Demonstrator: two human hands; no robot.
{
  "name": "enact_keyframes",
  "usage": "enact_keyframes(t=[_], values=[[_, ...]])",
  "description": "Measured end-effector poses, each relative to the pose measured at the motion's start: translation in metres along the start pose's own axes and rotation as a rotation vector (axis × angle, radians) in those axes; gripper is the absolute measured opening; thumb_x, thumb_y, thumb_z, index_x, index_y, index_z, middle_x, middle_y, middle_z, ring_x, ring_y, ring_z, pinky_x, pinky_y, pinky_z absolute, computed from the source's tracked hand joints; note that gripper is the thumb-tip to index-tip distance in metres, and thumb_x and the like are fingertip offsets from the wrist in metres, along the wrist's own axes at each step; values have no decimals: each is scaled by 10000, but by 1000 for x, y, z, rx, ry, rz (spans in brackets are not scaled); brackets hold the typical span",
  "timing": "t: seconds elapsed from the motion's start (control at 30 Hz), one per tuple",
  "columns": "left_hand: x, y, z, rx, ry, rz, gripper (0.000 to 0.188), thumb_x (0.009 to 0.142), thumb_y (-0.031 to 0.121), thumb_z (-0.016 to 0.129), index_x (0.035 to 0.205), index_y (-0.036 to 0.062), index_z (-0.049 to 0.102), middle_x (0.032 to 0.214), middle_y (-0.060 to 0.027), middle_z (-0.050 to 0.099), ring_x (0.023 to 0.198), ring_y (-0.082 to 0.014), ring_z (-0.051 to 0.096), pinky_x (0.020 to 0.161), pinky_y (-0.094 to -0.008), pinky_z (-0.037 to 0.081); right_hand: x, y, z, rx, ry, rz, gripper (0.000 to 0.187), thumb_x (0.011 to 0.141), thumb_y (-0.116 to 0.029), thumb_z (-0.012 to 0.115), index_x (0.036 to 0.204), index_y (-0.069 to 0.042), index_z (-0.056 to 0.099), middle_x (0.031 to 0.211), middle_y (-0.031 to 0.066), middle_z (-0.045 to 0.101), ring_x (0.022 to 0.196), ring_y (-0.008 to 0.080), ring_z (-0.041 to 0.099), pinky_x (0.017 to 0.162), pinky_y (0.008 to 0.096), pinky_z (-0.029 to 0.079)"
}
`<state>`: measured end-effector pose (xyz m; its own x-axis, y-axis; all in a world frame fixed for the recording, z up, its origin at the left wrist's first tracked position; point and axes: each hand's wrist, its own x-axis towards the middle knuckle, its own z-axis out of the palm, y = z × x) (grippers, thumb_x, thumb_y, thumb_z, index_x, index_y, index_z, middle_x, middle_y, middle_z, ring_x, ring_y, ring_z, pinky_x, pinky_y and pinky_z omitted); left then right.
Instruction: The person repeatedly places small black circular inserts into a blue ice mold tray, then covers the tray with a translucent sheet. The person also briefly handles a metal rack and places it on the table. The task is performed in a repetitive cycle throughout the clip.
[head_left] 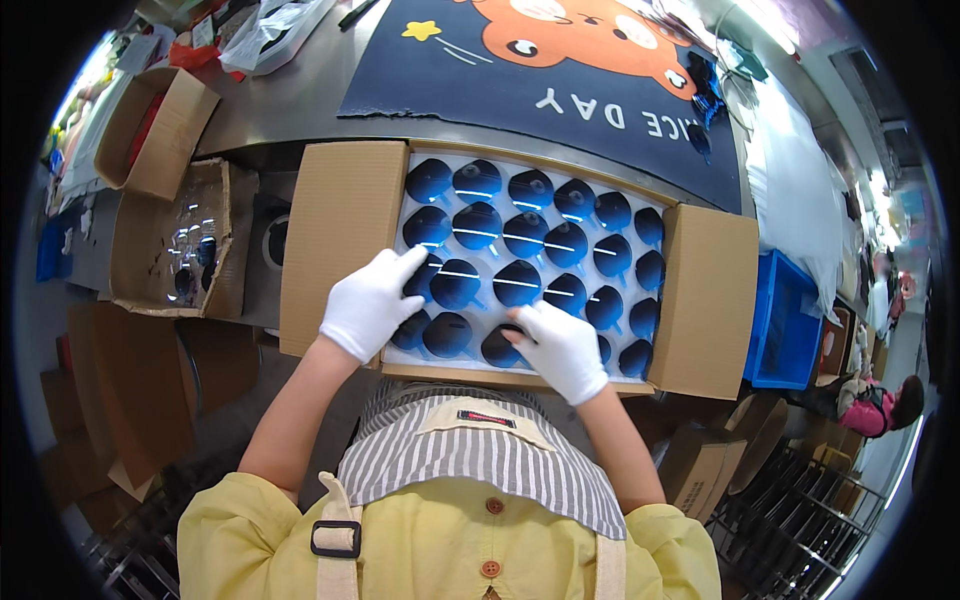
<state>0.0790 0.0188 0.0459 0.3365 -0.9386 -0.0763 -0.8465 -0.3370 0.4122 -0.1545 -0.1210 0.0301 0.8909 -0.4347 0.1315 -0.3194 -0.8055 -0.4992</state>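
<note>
An open cardboard carton (340, 225) holds rows of sunglasses (525, 233) with dark blue lenses that fade lighter, on a white lining. White gloves cover both my hands. My left hand (372, 303) rests over the carton's left side, index finger and thumb apart beside a lens (420, 275). It holds nothing that I can see. My right hand (560, 348) is bent over the front rows, bare fingertips drawn together by a lens (500, 345). Whatever is between those fingertips, if anything, is too small to make out.
Beyond the carton lies a dark mat (440, 85) with a cartoon bear, on a metal table (290, 110). A blue crate (785, 320) stands at the right. Worn cardboard boxes (165, 130) are on the left. Another person (870, 405) is far right.
</note>
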Motion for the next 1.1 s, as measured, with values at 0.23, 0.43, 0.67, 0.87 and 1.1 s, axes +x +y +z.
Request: enact_keyframes(t=[0.23, 0.43, 0.67, 0.87, 1.1], values=[[18, 6, 3, 186, -194, 63, 483, 808, 203, 773, 1253, 163, 591, 1011, -86, 628, 935, -248, 671, 762, -343, 569, 40, -23, 36, -135, -158, 223, 190, 845, -239, 708, 835, -84, 598, 701, 106, 660, 629, 299, 669, 556, 373, 533], [10, -1, -1, 121, -153, 112, 393, 827, 196, 741, 1186, 129, 597, 1009, -98, 623, 915, -252, 673, 730, -363, 562, 31, -25, 24, -92, -154, 289, 192, 852, -249, 713, 833, -87, 610, 685, 114, 663, 608, 299, 662, 548, 377, 527], [-33, 30, 28, -153, -39, 14, 299, 784, 186, 762, 1026, 86, 617, 960, -125, 625, 815, -325, 658, 682, -414, 549, 8, 17, -22, 23, 93, 378, 200, 858, -259, 733, 864, -75, 656, 721, 122, 675, 629, 299, 664, 568, 372, 512], [-40, 49, 53, -182, -17, -96, 292, 799, 133, 721, 1058, 82, 598, 986, -127, 599, 859, -353, 639, 708, -440, 528, -22, 106, -87, 276, 387, 669, 160, 942, -167, 681, 926, -7, 679, 682, 2, 637, 598, 34, 535, 555, 208, 441], [-39, 75, 53, 28, 72, 122, 234, 814, 72, 640, 1023, 170, 678, 822, -64, 577, 726, -258, 625, 607, -396, 507, -21, 275, -212, -502, 819, 577, 368, 798, -117, 755, 1133, -17, 642, 1118, 156, 641, 1041, 349, 582, 896, 420, 482]])
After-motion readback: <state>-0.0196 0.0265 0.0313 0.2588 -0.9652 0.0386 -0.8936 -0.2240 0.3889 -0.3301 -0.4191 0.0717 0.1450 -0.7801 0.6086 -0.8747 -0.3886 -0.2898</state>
